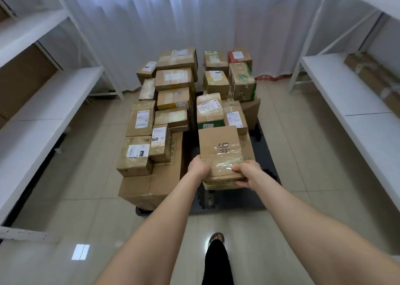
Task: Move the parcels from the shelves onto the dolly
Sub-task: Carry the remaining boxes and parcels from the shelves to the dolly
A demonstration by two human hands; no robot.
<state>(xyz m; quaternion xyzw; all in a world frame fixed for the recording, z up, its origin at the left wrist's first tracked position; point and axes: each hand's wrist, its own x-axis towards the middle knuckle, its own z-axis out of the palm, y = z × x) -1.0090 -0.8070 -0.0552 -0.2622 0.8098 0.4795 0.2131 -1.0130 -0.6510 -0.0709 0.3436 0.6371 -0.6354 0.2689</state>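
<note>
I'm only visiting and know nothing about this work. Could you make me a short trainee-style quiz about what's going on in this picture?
1. True or false: both hands hold the same parcel.
2. Where does most of the cargo sit? A) on the white shelves B) on the dolly C) against the curtain
3. Fill in: the held parcel's near end is wrapped in clear ____.

Key: 1 true; the left hand and right hand each have a grip on its near corners. 2 B. 3 tape.
</note>
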